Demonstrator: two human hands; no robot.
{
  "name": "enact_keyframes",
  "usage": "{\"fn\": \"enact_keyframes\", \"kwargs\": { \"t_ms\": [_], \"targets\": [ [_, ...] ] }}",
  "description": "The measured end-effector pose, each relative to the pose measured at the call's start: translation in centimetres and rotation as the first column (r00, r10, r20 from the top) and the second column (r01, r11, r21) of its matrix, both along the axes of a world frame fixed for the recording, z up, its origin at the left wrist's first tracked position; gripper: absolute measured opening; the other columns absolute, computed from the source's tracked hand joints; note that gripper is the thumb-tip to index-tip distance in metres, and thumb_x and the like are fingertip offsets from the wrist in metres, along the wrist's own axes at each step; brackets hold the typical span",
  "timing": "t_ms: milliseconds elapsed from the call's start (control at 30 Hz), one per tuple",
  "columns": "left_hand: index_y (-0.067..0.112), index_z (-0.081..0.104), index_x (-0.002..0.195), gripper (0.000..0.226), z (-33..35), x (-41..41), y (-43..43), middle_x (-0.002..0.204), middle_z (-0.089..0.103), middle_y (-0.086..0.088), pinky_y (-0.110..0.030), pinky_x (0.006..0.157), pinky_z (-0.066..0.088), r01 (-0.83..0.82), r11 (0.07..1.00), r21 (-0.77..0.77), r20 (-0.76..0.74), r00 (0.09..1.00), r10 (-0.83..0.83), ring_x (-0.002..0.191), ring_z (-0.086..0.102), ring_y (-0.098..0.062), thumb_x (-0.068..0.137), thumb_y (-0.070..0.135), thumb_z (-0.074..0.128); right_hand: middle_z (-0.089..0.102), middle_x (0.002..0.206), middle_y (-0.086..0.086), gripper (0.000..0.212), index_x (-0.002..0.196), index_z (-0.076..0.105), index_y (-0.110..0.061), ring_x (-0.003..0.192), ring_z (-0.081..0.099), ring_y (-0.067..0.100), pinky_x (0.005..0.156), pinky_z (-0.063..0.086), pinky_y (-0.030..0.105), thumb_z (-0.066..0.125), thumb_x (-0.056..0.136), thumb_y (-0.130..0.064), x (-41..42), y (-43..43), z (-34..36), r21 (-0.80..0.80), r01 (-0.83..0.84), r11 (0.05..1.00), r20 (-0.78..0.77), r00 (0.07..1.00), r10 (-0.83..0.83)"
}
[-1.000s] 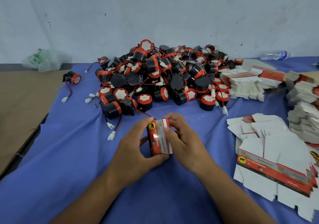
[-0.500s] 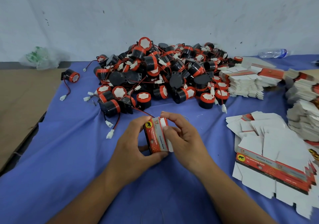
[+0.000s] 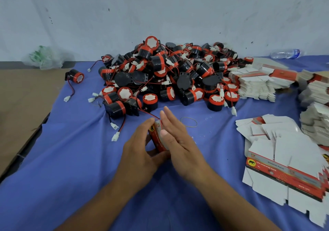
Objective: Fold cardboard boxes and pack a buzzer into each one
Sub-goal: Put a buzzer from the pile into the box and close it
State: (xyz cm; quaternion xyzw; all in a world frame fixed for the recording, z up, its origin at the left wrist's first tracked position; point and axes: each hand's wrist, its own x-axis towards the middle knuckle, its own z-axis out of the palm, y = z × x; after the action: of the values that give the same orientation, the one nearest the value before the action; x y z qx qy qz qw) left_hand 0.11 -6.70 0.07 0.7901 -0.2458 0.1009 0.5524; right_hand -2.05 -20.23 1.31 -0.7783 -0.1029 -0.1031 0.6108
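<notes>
Several dozen buzzers (image 3: 160, 74) lie heaped toward the far edge of the table (image 3: 71, 159), too tangled for an exact count, and one lone buzzer (image 3: 75, 75) lies near its left edge. There is one folded box (image 3: 157, 136) mid-table and at least four piles of flat box blanks (image 3: 284, 150) along the right edge. One rubber band (image 3: 189, 122), one plastic bottle (image 3: 284, 53) and one plastic bag (image 3: 44, 58) complete the count.

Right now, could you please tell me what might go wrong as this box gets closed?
The red wire runs from the buzzer pile up to the box that the left hand grips; it could get pinched in the box or drag a buzzer along. The right hand only presses flat with straight fingers, so the box may spring open when it lifts.
</notes>
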Motion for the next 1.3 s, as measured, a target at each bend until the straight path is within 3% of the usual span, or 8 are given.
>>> {"fn": "enact_keyframes", "kwargs": {
  "t_ms": [167, 300, 500, 800, 900, 1000, 1133, 1300],
  "targets": [
    [0.040, 0.040, 0.141, 0.085, 0.1, 0.4, 0.3, 0.136, 0.056, 0.021, -0.011, 0.090, 0.049, 0.046, 0.996, -0.082, -0.159, 0.986, -0.059, 0.120, 0.055, 0.007, 0.067, 0.036, 0.082, 0.042, 0.152, -0.024, 0.045, 0.120, 0.071, -0.031, 0.137, 0.042, -0.003, 0.102, 0.047, 0.022, 0.051, 0.095, 0.000, 0.3, -2.7, 0.5, 0.466, -0.126, 0.876, -0.141, 0.967, 0.214],
    [0.027, 0.035, 0.151, 0.087, 0.3, 0.6, 0.5, 0.129, 0.052, 0.040, -0.013, 0.095, 0.047, 0.126, 0.983, -0.131, -0.235, 0.960, -0.154, 0.120, 0.054, 0.008, 0.074, 0.036, 0.075, 0.049, 0.150, -0.005, 0.044, 0.142, 0.054, -0.027, 0.137, 0.048, 0.010, 0.111, 0.042, 0.032, 0.054, 0.101, -0.012, 0.4, -4.1, -0.1, 0.336, -0.161, 0.928, -0.210, 0.948, 0.241],
    [0.027, 0.044, 0.140, 0.069, 0.6, 1.0, 0.9, 0.133, 0.059, 0.008, -0.035, 0.095, 0.053, 0.167, 0.959, -0.230, -0.285, 0.931, -0.230, 0.115, 0.064, -0.018, 0.080, 0.021, 0.076, 0.042, 0.151, -0.021, 0.050, 0.149, 0.044, -0.027, 0.133, 0.039, -0.015, 0.104, 0.039, 0.010, 0.055, 0.101, -0.023, 0.4, -3.8, 0.2, -0.115, -0.091, 0.989, -0.140, 0.987, 0.075],
    [0.032, 0.047, 0.123, 0.046, 0.3, 1.2, 0.8, 0.109, 0.068, 0.005, -0.025, 0.073, 0.057, 0.113, 0.954, -0.279, -0.316, 0.927, -0.203, 0.087, 0.073, -0.020, 0.089, 0.010, 0.068, 0.039, 0.156, -0.006, 0.048, 0.147, 0.047, -0.017, 0.142, 0.033, -0.005, 0.114, 0.031, 0.016, 0.043, 0.103, -0.035, 0.1, -2.8, -0.8, -0.334, 0.004, 0.943, 0.095, 0.995, 0.030],
    [0.034, 0.050, 0.122, 0.044, 0.2, 1.4, 1.0, 0.109, 0.069, 0.002, -0.036, 0.079, 0.059, 0.072, 0.954, -0.291, -0.340, 0.924, -0.174, 0.094, 0.071, -0.024, 0.089, 0.014, 0.069, 0.031, 0.160, -0.011, 0.055, 0.152, 0.038, -0.027, 0.146, 0.026, -0.001, 0.118, 0.027, 0.021, 0.049, 0.101, -0.044, 0.2, -2.6, -1.0, -0.419, -0.026, 0.907, 0.114, 0.990, 0.081],
    [0.042, 0.052, 0.128, 0.049, 0.2, 1.5, 0.9, 0.117, 0.067, 0.014, -0.028, 0.083, 0.057, 0.055, 0.965, -0.256, -0.324, 0.936, -0.139, 0.107, 0.066, -0.010, 0.090, 0.016, 0.069, 0.021, 0.163, -0.016, 0.075, 0.156, 0.027, -0.031, 0.146, 0.020, -0.001, 0.117, 0.020, 0.015, 0.063, 0.092, -0.051, 0.3, -2.3, -1.6, -0.554, -0.008, 0.833, 0.131, 0.987, 0.097],
    [0.048, 0.054, 0.122, 0.044, 0.4, 1.7, 1.1, 0.110, 0.068, 0.017, -0.039, 0.084, 0.059, 0.039, 0.981, -0.188, -0.344, 0.933, -0.103, 0.101, 0.069, -0.011, 0.088, 0.026, 0.072, 0.040, 0.145, -0.012, 0.068, 0.146, 0.037, -0.030, 0.124, 0.048, 0.002, 0.100, 0.043, 0.015, 0.072, 0.088, -0.037, 0.5, -2.5, -1.6, -0.476, 0.025, 0.879, 0.175, 0.982, 0.067],
    [0.040, 0.047, 0.118, 0.045, 1.6, 1.4, 1.9, 0.109, 0.060, 0.023, -0.012, 0.075, 0.051, 0.079, 0.997, -0.020, -0.210, 0.974, -0.081, 0.098, 0.061, 0.005, 0.078, 0.050, 0.064, 0.060, 0.112, -0.015, 0.043, 0.123, 0.039, -0.042, 0.094, 0.064, 0.012, 0.074, 0.058, 0.031, 0.061, 0.088, -0.052, -0.2, -3.2, -1.1, -0.231, 0.007, 0.973, 0.097, 0.995, 0.016]
  ]
}}
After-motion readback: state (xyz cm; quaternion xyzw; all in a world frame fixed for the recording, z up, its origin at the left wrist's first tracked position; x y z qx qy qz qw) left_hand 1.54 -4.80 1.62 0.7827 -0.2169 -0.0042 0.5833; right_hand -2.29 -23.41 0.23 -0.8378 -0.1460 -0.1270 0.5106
